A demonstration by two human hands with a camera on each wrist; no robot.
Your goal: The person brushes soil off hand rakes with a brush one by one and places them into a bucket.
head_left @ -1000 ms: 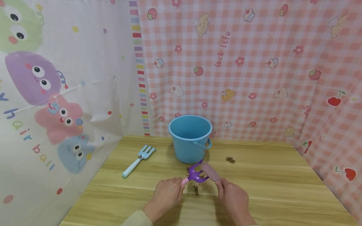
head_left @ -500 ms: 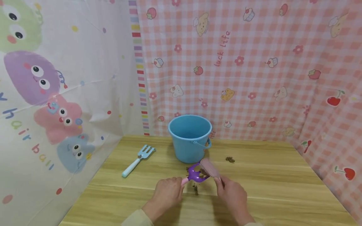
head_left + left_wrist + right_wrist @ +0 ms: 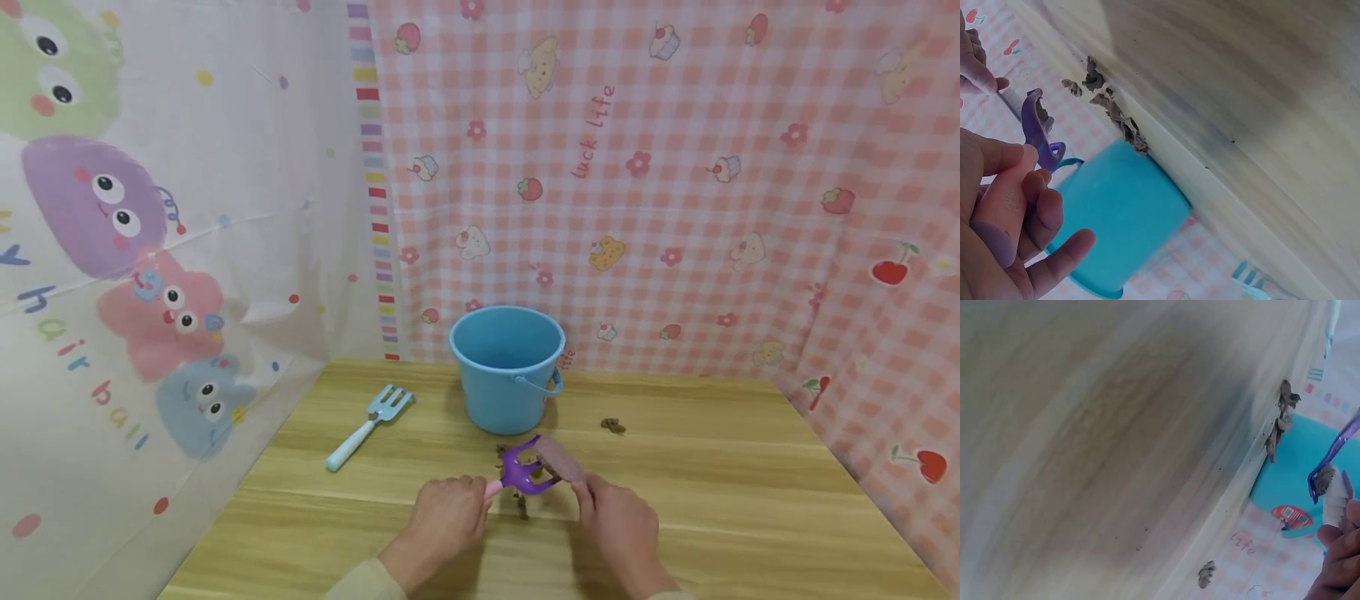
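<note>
My left hand (image 3: pixel 448 517) grips the pink handle (image 3: pixel 1013 194) of a small hand fork with a purple head (image 3: pixel 514 471), lifted over the table. In my right hand (image 3: pixel 621 529) is a dusty-pink brush (image 3: pixel 560 460); the right wrist view shows its pale bristles (image 3: pixel 1334 506) against the fork's tines. A brown clump of dirt (image 3: pixel 1324 481) is caught between the tines. Below the fork lie more brown clumps (image 3: pixel 1124 122) on the tabletop. The brush covers part of the tines in the head view.
Behind the hands stands a light blue bucket (image 3: pixel 504 400), its handle hanging to the right. A light blue hand fork (image 3: pixel 371 427) lies at the left. One brown clump (image 3: pixel 612 426) sits right of the bucket. Printed cloths hang at the back and sides.
The brush has swung up along the tines and come back down, staying against the fork. The fork has dipped slightly toward me. Left and right grips look the same.
</note>
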